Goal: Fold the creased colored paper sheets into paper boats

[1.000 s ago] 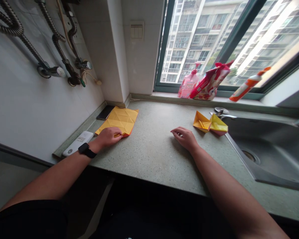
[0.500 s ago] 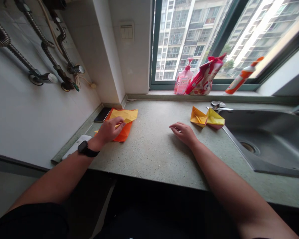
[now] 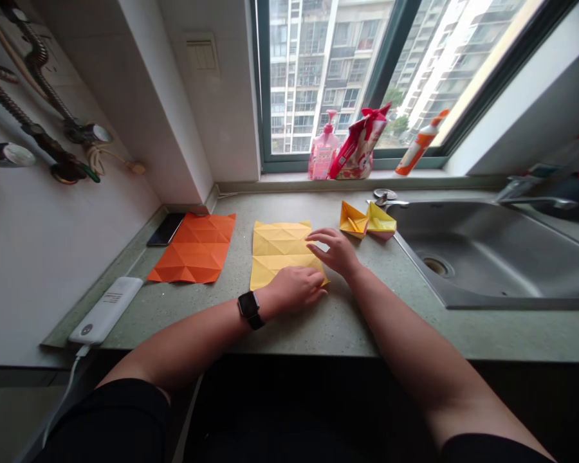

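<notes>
A creased yellow paper sheet [image 3: 276, 247] lies flat on the speckled countertop [image 3: 318, 321] in front of me. My left hand [image 3: 296, 287], with a black watch on the wrist, rests curled on the sheet's near right corner. My right hand [image 3: 334, 247] touches the sheet's right edge with fingers spread. A creased orange sheet [image 3: 195, 247] lies flat to the left of the yellow one. Two folded paper shapes [image 3: 365, 220], orange-yellow and yellow, sit near the sink's corner.
A steel sink [image 3: 487, 254] with tap fills the right side. On the window ledge stand a pink pump bottle [image 3: 322, 154], a red pouch [image 3: 354, 151] and an orange bottle [image 3: 417, 145]. A dark phone [image 3: 165, 229] and a white power bank [image 3: 106, 310] lie at left by the wall.
My left hand lifted the yellow sheet off the orange one and laid it at the counter's middle. My right hand moved onto its edge. The view shifted right.
</notes>
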{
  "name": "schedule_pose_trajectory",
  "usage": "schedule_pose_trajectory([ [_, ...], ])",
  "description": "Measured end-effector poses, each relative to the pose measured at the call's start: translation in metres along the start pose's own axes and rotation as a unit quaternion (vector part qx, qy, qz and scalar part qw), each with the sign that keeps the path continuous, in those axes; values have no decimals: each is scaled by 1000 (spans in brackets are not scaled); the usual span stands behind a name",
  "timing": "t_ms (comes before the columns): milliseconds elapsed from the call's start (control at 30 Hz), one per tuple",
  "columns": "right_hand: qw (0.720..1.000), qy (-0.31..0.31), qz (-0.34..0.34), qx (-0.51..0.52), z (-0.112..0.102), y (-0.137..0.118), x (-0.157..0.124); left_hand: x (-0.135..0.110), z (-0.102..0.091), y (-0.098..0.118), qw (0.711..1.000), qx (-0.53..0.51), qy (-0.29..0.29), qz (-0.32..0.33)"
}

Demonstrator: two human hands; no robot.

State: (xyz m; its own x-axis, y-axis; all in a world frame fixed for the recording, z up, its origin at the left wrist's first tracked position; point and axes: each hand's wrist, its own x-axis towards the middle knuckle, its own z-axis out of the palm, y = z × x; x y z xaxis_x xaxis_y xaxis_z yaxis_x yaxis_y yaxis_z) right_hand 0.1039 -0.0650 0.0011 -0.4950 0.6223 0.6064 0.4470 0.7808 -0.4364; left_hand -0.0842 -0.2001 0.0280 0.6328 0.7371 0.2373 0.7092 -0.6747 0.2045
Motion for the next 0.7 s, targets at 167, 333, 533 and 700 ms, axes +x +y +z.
schedule_pose_trajectory([
  [167, 995, -95, -13, -4, 18, 18, -5, -20, 6, -22, 990, -37, -23, 134],
  [333, 987, -132, 29, -85, 24, 25, -5, -40, 6, -41, 987, -35, -81, 138],
  [533, 987, -122, 26, -105, 22, 17, -5, -39, 7, -42, 984, -55, -100, 138],
  [700, 976, -205, -67, 13, 42, 2, 9, -37, 11, -41, 981, -63, -78, 168],
])
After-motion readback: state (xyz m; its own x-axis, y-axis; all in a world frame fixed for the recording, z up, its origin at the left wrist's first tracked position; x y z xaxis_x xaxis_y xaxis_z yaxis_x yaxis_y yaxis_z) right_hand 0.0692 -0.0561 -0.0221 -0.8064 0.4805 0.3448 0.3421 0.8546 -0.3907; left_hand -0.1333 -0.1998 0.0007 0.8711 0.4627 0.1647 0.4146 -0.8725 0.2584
